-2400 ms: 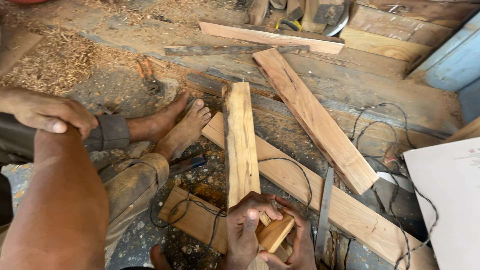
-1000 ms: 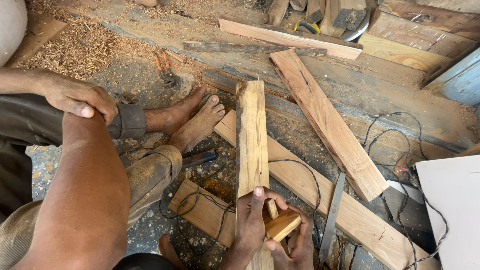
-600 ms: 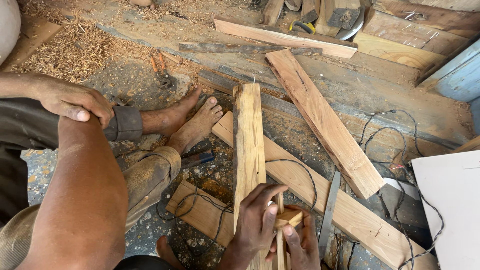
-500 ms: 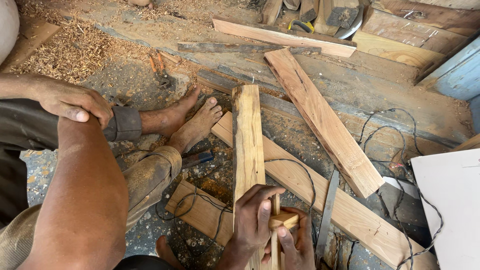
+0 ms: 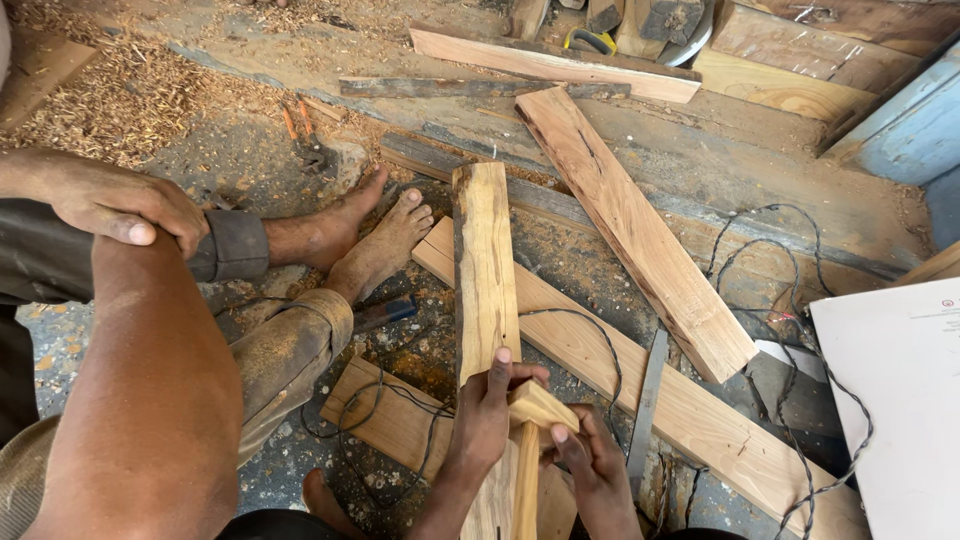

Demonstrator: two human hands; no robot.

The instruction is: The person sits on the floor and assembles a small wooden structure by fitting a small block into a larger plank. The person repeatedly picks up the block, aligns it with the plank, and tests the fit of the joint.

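- Left hand (image 5: 485, 420): fingers curled round the near edge of a small wooden block (image 5: 540, 405), forefinger stretched up against the upright plank (image 5: 484, 280).
- Right hand (image 5: 598, 470): partly closed, thumb and fingertips pinching the block's lower right corner.
- Small wooden block: pale offcut, held between both hands just above a narrow wooden strip (image 5: 526, 480) standing on edge; it touches the plank's near end.
- Handling, as judged: light, rigid, dry and rough-sawn, unlikely to slip; best gripped across its two broad faces, away from splintery corners.
- Upright plank: long, bark-edged, running away from the hands over a diagonal board (image 5: 660, 400).
- Black cable (image 5: 590, 330): loops across the boards.
- Another person's bare feet (image 5: 370, 240) and hand (image 5: 115, 205) rest to the left.
- Wide board (image 5: 630, 220) and sawdust (image 5: 120, 95) lie beyond.
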